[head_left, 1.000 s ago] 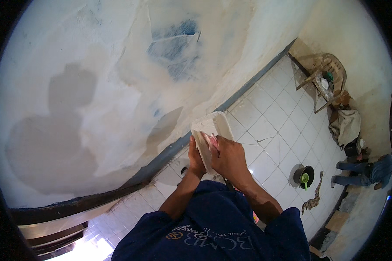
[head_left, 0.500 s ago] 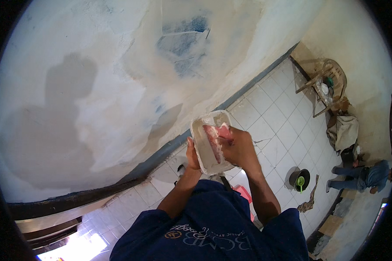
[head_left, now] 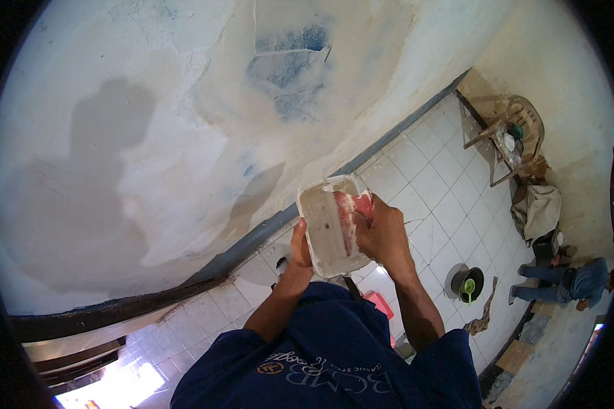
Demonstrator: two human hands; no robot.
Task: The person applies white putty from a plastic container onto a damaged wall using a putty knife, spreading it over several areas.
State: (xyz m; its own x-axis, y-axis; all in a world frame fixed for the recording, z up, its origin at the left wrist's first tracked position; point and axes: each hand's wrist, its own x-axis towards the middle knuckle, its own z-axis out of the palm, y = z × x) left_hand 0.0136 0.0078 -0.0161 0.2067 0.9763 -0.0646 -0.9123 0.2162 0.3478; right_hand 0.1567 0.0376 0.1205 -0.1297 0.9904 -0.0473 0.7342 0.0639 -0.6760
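Observation:
My left hand [head_left: 300,249] grips the lower edge of a white rectangular plastic tub [head_left: 325,228] smeared with putty, held tilted in front of my chest. My right hand [head_left: 385,235] is inside the tub, holding a red scraper [head_left: 357,213] coated with white putty against the tub's inner face. Both hands are close to the patched, partly plastered wall [head_left: 205,129], but not touching it.
White tiled floor [head_left: 430,184] lies below. A plastic chair [head_left: 508,133] with clutter stands at the far right, a grey sack [head_left: 535,211] beside it. A dark bucket with a green tool [head_left: 467,283] sits on the tiles. Another person [head_left: 566,283] crouches at the right edge.
The tub has turned its open side toward me, and my right hand with the red scraper has gone into it. My view has tilted slightly upward along the wall.

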